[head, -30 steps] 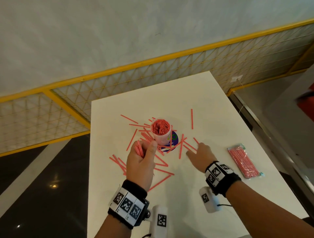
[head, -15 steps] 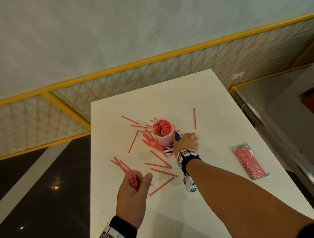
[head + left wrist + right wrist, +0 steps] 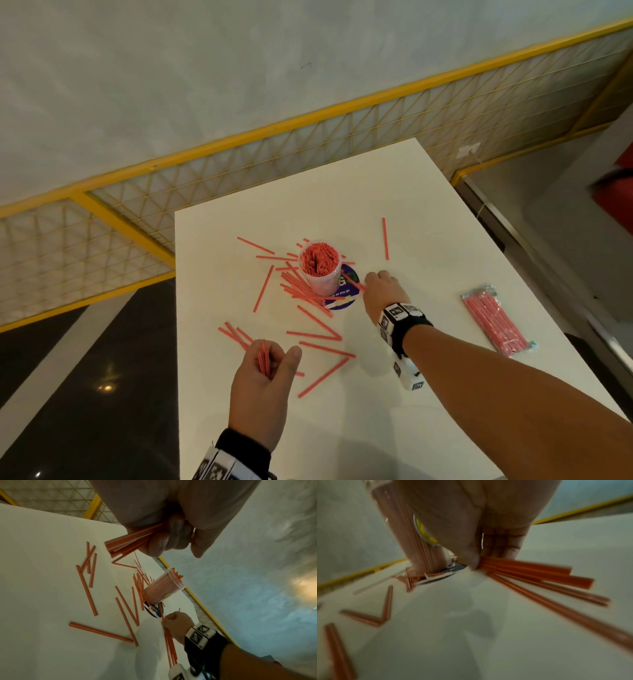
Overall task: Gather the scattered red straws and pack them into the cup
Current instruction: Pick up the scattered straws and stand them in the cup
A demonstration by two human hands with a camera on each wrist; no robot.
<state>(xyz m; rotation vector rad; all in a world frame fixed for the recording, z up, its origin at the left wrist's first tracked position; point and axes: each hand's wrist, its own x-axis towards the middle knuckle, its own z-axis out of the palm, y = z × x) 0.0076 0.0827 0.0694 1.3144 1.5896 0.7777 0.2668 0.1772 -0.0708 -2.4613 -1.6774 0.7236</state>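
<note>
Lower centre of the frame, the left hand [image 3: 262,387] clutches a small bundle of red straws [image 3: 126,540], likely saving them for one deposit; right of centre, the right hand [image 3: 382,294] pinches several more [image 3: 530,573] off the white surface [image 3: 428,212] beside the cup [image 3: 320,269], already crammed full at mid-frame, loose straws [image 3: 308,298] fanned around it, a wrapped pack [image 3: 495,320] at right

You can read only small white words, "as you go", on the round dark blue coaster [image 3: 346,301] under the cup [image 3: 320,274]. The wristbands [image 3: 399,313] carry black-and-white square code markers, without readable text.
</note>
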